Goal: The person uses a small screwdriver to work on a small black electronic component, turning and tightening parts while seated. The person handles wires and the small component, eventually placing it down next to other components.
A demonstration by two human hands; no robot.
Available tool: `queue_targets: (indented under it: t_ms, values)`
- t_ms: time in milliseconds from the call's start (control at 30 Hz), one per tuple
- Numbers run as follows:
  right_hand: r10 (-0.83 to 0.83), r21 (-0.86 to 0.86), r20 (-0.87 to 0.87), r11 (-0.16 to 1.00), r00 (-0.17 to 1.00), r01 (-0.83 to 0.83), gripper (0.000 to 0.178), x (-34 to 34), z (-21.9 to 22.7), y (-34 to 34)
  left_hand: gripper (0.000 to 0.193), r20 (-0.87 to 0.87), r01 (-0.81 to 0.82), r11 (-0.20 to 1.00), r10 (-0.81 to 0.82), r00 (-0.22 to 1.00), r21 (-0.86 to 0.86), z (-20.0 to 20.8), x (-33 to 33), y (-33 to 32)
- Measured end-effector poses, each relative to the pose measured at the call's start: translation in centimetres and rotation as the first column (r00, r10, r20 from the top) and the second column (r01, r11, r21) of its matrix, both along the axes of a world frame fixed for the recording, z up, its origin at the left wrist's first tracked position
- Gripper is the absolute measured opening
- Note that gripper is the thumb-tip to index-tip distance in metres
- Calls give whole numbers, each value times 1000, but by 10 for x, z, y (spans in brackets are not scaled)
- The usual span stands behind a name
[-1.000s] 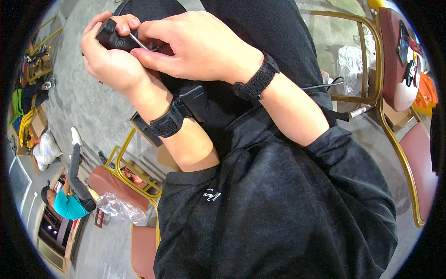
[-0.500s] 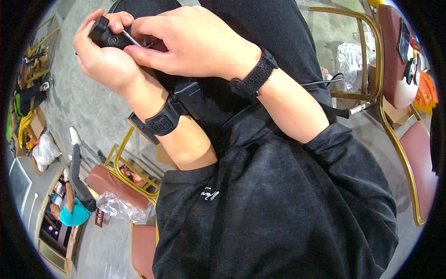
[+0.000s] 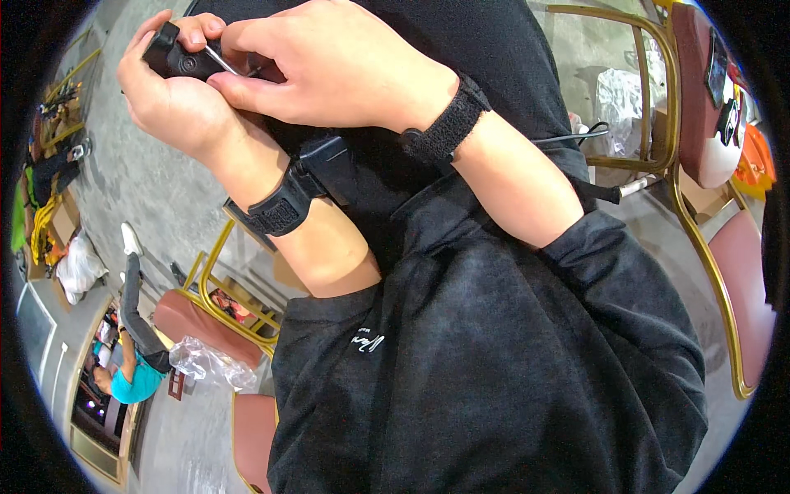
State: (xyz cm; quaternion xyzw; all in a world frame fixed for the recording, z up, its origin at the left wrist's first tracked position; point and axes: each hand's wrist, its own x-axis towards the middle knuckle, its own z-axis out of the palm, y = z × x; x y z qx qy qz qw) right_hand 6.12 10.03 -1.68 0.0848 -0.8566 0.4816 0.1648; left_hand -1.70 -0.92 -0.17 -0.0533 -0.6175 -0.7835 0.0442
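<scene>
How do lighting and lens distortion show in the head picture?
Head view: the black object darkens into shadow beside the right hand; head view: the chair at right bends along the rim; head view: the person in teal, near the left rim, looks small and soft.

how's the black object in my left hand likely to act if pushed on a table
Probably stiff: the black object shows a crisp, blocky end in the left hand. It seems more apt to slide than roll, given that squared end, though the right hand may hide a rounder part.
</scene>
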Motion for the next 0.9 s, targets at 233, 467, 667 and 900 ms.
queue_targets:
  t_ms: [233, 467, 667, 900]
  values:
    - [-13, -18, -1, 1000, 1000, 13, 29, 1, -1, -1, 27, 42, 42, 998, -44, 998, 40, -2, -4, -6]
    - [-1, -18, 13, 1000, 1000, 1, 29, -4, -2, -1, 29, -43, 23, 998, -21, 999, 55, 0, 1, 5]
    - [19, -13, 26, 1000, 999, -18, 28, -3, 0, -1, 27, -19, -9, 998, 10, 1000, 64, -1, 5, 4]
    - [38, -23, 74, 999, 997, -37, 31, -1, 4, -1, 23, 9, -8, 992, 7, 1000, 130, 1, 11, 6]
